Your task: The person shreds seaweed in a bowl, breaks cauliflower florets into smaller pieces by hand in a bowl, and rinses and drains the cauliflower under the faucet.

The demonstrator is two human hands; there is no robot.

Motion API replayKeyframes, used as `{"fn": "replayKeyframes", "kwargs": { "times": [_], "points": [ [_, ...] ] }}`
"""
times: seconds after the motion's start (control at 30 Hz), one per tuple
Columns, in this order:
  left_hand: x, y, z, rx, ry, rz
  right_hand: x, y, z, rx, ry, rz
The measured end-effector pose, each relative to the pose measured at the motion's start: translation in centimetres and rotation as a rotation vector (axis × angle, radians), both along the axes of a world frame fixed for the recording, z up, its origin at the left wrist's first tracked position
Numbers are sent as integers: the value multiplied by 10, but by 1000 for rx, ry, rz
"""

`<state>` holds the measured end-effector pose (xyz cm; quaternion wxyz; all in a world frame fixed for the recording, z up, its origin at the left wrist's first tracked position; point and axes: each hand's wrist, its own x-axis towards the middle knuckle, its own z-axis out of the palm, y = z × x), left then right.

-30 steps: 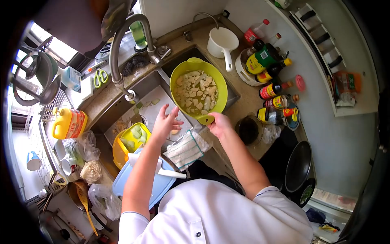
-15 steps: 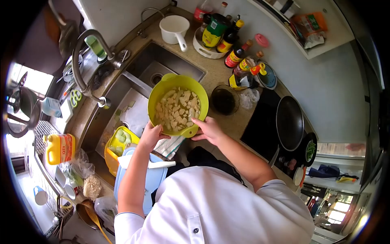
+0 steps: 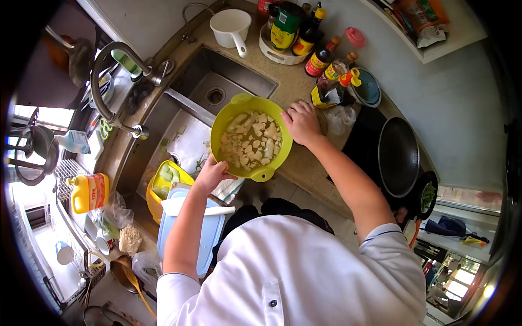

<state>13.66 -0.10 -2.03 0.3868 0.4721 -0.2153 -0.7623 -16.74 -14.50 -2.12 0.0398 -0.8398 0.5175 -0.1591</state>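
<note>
A yellow-green bowl [image 3: 220,114] with pale cut pieces in liquid hangs over the sink's right edge and the counter front. My left hand [image 3: 212,175] grips its lower left rim, thumb on top. To the right of this bowl, my right hand [image 3: 302,123] reaches down over a small glass bowl [image 3: 325,122], fingers curled on it. The hand hides most of the glass bowl and its dark contents. The fingertips of my right hand lie close against the yellow-green bowl's rim; whether they touch it I cannot tell.
The double sink [image 3: 196,65] is at left, with a yellow container [image 3: 187,180] of green chunks and a blue board [image 3: 186,239]. Sauce bottles [image 3: 326,57] stand behind. A wok [image 3: 398,157] sits on the right. A faucet [image 3: 106,103] arches over the sink.
My right hand has left the yellow-green bowl's rim and moved up and right onto the glass bowl. My left hand still holds the yellow-green bowl, which has shifted slightly right.
</note>
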Motion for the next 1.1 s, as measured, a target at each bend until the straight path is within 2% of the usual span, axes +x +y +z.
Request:
{"fn": "replayKeyframes", "kwargs": {
  "times": [0.17,0.27,0.67,0.7,0.77,0.8,0.87,0.9,0.97,1.0,1.07,1.1],
  "points": [
    [-7,-1,-4,13,6,-23,-11,25,9,-55,48,-67],
    [-9,-4,-20,29,8,-43,-28,38,8,0,49,-89],
    [-52,-31,-9,13,30,-140,-75,77,23,77,166,-238],
    [-56,-32,-12,15,34,-142,-72,78,36,78,171,-240],
    [-64,-36,-18,11,-9,-164,-53,76,69,-101,74,-122],
    [-67,-37,-18,14,-6,-168,-45,73,69,-97,-30,-47],
    [-71,-40,-15,19,-66,-207,-27,58,54,150,-206,96],
    [-72,-41,-18,22,-66,-209,-18,49,39,152,-206,94],
    [-71,-42,-26,27,-151,-243,-2,32,5,-77,11,44],
    [-74,-42,-28,28,-151,-239,3,25,-7,-77,11,48],
    [-79,-39,-30,-358,-593,-156,8,17,-23,365,51,-26],
    [-82,-39,-15,-354,-594,-151,6,18,-15,474,48,105]
  ]
}}
